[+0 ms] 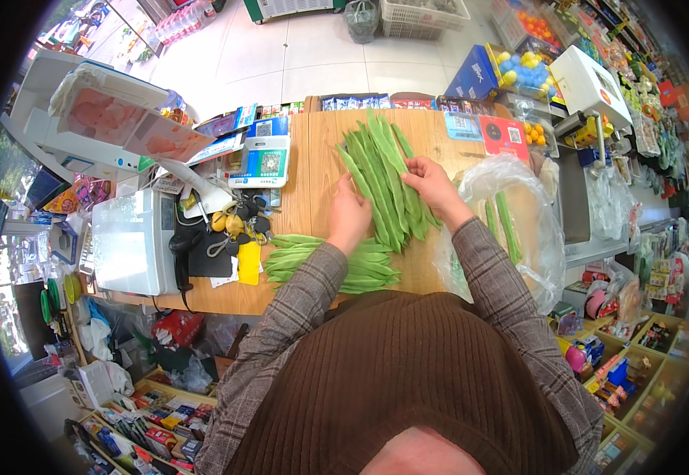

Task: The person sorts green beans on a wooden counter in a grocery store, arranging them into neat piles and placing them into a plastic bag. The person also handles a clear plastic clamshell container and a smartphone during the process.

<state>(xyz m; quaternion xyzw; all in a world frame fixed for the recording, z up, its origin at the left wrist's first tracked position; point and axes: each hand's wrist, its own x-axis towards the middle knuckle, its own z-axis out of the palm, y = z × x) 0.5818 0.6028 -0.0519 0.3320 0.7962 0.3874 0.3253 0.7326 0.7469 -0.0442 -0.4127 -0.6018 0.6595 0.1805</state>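
A loose bunch of flat green beans [383, 178] lies lengthwise on the wooden counter [306, 148] before me. My left hand [349, 214] presses its left side, fingers curled with the tips partly hidden. On the other side my right hand [432, 185] holds the bunch's right edge between thumb and fingers. A second pile of flat green beans [297, 258] is laid crosswise nearer my body, partly under my left forearm. To the right, a clear plastic bag [502, 178] lies open with a few more beans [506, 228] in it, beside my right forearm.
Keys [234, 222], a barcode scanner [184, 249] and a white box-shaped device [133, 240] crowd the left side. Payment-code stands [259, 161] rise behind them. A red code card [502, 138] lies back right, near a box of blue and yellow balls [525, 71]. Packaged snacks [353, 102] line the far edge.
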